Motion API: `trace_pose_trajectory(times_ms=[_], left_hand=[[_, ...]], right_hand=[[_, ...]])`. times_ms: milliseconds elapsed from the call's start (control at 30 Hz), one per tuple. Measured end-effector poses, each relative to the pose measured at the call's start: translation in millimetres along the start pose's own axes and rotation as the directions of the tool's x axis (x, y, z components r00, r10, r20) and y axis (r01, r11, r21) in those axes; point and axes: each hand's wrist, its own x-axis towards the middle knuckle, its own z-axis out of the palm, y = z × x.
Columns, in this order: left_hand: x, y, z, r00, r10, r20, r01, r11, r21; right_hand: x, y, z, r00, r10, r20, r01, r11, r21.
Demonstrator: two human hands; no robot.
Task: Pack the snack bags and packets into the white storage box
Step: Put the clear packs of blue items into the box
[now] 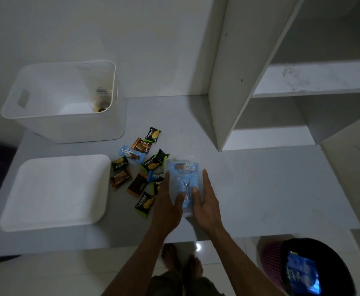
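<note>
I see both hands low in the centre of the frame, holding a light blue plastic snack bag (183,180) between them above the pale grey counter (260,189). My left hand (167,201) lies along the bag's left edge with its thumb pressed on the front; my right hand (204,199) flanks the right edge, fingers straight, thumb also on the front. So each hand pinches the bag between thumb and fingers.

Just left of the bag lies a loose scatter of small snack packets (140,167) in black-green, brown-orange and blue wrappers, some overlapping, on the counter. At the upper left stands the white plastic storage box (68,124), open-topped with a handle slot in its side; something dark lies in its far right corner, too dim to identify. Its flat white lid (55,191) rests on the counter at centre left, beside the packets.

A white shelf unit (271,82) fills the upper right. At the lower right corner is a pink mesh basket (271,265) with a black liner.
</note>
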Motion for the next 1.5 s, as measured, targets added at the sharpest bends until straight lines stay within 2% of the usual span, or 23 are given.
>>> trace_pose_trajectory(times_ms=[200,300,467,667,800,900,1033,1167,1300,1500], left_hand=[[-16.3,28.6,-11.4,0.999,0.013,-0.053,-0.015,0.999,-0.045],[-18.7,38.4,-28.1,0.997,0.030,-0.078,-0.031,1.000,-0.007],[-5.3,54.8,-76.8,0.979,0.070,-0.194,-0.072,0.997,-0.005],[24.8,80.4,-175.8,0.940,0.051,-0.338,-0.088,0.991,-0.096],[65.3,83.9,-265.9,0.919,0.063,-0.389,-0.136,0.977,-0.163],[111.5,75.5,-336.3,0.913,0.045,-0.406,-0.117,0.981,-0.154],[175.7,53.6,-420.8,0.943,0.010,-0.332,-0.079,0.977,-0.197],[233.5,22.0,-465.6,0.971,-0.068,-0.228,0.023,0.981,-0.193],[267.5,-9.2,-467.5,0.985,-0.081,-0.154,0.067,0.993,-0.097],[312.1,-62.1,-451.5,0.974,-0.224,-0.019,0.222,0.973,-0.068]], right_hand=[[-10.6,-16.3,-11.1,0.998,-0.056,0.003,0.056,0.998,0.027],[-11.1,-40.2,-11.7,0.995,-0.098,0.021,0.096,0.994,0.046],[-0.1,-92.3,7.1,0.982,-0.181,0.050,0.180,0.983,0.026],[28.0,-186.0,66.0,0.952,-0.297,0.072,0.294,0.954,0.053],[58.8,-259.2,127.4,0.927,-0.372,0.053,0.369,0.928,0.056],[87.9,-310.4,182.1,0.915,-0.399,0.053,0.395,0.916,0.077],[126.1,-354.1,255.0,0.935,-0.352,0.046,0.346,0.932,0.108],[164.1,-361.2,317.0,0.967,-0.246,0.063,0.239,0.966,0.100],[193.4,-341.5,352.1,0.983,-0.164,0.087,0.160,0.986,0.053],[227.4,-308.9,383.2,0.992,-0.009,0.128,0.013,0.999,-0.033]])
